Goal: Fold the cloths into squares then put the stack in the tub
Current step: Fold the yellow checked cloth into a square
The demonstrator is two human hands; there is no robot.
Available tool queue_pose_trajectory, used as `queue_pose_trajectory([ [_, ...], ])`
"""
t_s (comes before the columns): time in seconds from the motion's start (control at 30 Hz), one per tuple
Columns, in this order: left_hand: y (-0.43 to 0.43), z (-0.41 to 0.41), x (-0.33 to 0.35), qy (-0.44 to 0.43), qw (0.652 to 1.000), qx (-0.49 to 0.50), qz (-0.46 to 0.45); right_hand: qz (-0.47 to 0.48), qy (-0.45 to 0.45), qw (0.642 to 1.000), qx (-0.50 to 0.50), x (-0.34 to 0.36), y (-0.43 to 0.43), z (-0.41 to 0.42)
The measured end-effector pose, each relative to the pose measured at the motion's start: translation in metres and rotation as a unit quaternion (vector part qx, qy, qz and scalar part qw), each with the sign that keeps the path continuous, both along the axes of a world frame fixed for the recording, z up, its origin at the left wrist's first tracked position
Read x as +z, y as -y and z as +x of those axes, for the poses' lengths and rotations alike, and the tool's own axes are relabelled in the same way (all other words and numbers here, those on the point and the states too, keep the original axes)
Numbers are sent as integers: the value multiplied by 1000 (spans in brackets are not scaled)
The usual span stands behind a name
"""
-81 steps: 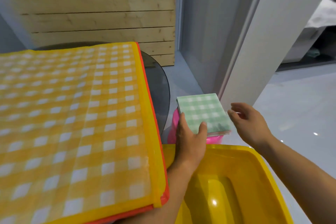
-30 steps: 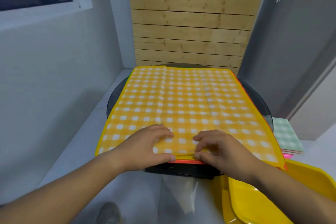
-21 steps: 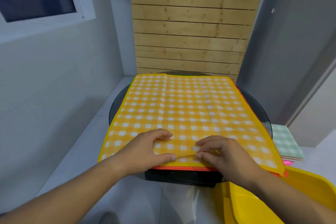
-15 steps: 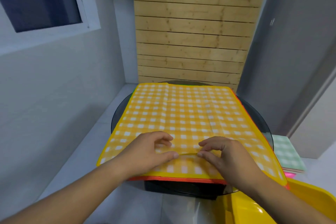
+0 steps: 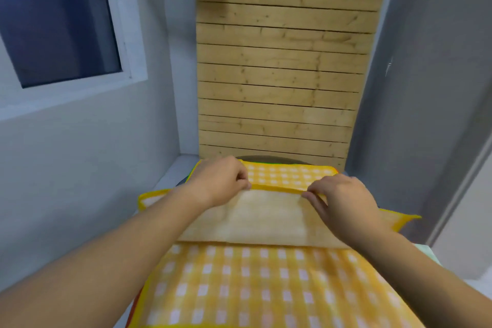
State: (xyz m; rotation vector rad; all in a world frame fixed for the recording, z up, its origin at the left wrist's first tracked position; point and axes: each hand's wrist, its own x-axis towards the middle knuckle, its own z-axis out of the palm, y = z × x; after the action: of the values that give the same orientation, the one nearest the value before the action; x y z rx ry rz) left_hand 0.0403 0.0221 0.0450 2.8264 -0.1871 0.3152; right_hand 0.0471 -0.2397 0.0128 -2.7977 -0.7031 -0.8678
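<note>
A yellow checked cloth covers the round table. Its near edge is lifted and carried toward the far side, so the pale plain underside faces up across the middle. My left hand pinches that yellow hem at its left part, and my right hand pinches it at the right part. The far strip of the cloth still lies flat beyond my fingers. The tub and the folded stack are out of view.
A wooden slat panel stands right behind the table. A grey wall with a window is on the left, and a grey wall on the right. An orange cloth edge peeks out under the yellow one at bottom left.
Both hands pinched the near hem and carried it up and away toward the far edge, turning the underside up. The camera tilted upward, and the yellow tub and green stack left the view.
</note>
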Motion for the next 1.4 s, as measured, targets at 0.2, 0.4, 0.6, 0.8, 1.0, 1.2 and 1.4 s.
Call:
queue_pose_trajectory([
  [0.2,10,66,-29,-1,998,70,3,-15,-34,996,-79,-24,7,70],
  [0.4,0,97,-103,-41,976,112,-180,62,-223,968,-97,-63,6,116],
  [0.6,-5,112,-138,-2,980,91,-176,114,-233,959,-110,-92,8,138],
  [0.8,-4,125,-146,26,988,82,-128,134,-231,957,-111,-101,9,153],
  [1.0,-3,129,-150,38,982,102,-153,156,-238,952,-115,-107,9,161],
  [1.2,-7,113,-132,10,979,59,-193,151,-192,966,-86,-88,7,133],
  [1.4,-6,56,-110,-40,978,-95,-182,139,-279,946,88,-75,13,51],
])
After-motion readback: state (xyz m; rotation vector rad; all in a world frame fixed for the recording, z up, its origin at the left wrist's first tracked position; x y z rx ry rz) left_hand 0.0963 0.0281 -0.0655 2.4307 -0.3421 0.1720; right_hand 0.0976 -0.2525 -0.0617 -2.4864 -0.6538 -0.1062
